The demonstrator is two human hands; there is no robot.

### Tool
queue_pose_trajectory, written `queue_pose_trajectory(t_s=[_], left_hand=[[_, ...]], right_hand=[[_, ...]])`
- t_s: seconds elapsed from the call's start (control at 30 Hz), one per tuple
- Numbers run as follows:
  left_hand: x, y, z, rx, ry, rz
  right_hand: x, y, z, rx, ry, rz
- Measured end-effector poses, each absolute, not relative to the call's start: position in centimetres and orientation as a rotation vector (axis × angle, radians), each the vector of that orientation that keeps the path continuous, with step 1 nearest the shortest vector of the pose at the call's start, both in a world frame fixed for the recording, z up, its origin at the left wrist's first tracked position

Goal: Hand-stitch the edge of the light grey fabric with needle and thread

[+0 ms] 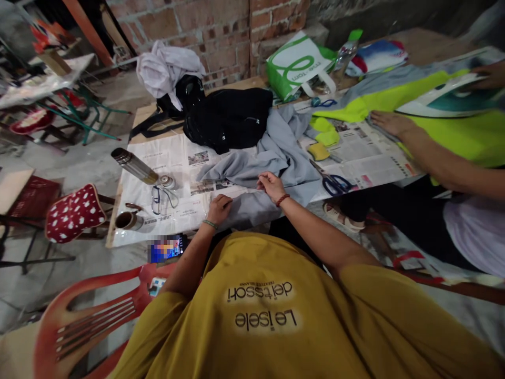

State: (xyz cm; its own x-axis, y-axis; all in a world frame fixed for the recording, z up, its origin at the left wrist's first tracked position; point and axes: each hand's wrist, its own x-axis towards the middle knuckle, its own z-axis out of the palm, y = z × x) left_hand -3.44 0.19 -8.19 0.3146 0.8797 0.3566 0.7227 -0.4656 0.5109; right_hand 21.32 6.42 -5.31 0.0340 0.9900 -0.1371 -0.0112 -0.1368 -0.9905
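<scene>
Grey cloth (256, 209) lies at the front edge of the newspaper-covered table, with more of it bunched up behind (286, 142). My left hand (220, 209) rests at the cloth's left end, its fingers curled down over the edge. My right hand (272, 188) is over the cloth, thumb and fingers drawn together in a pinch; anything between them is too small to make out. Right of it lie dark-handled scissors (336, 185) and a yellow sponge-like block (318, 152).
On the left stand a flask (134, 166), glasses (158, 200) and a mug (129, 220). A black bag (229, 118) sits behind the cloth. At the right, a co-worker's hand (390, 123) presses yellow-green fabric (465, 137) beside an iron (442, 100). A red chair (94, 284) stands left.
</scene>
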Motion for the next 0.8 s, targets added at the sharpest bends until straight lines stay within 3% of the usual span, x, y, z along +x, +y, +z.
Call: queue_pose_trajectory(t_s=[0.27,0.57,0.8], left_hand=[[-3.1,0.6,-8.5,2.302,1.593,0.721],[-3.1,1.3,-6.8,2.517,1.481,0.617],[-1.8,5.4,-1.2,2.943,1.297,0.534]], right_hand=[[18.6,6.4,-5.0,-1.317,-1.501,1.274],[19.8,5.4,-5.4,-1.260,-1.445,1.238],[20.5,6.2,-5.1,-1.365,-1.416,0.852]])
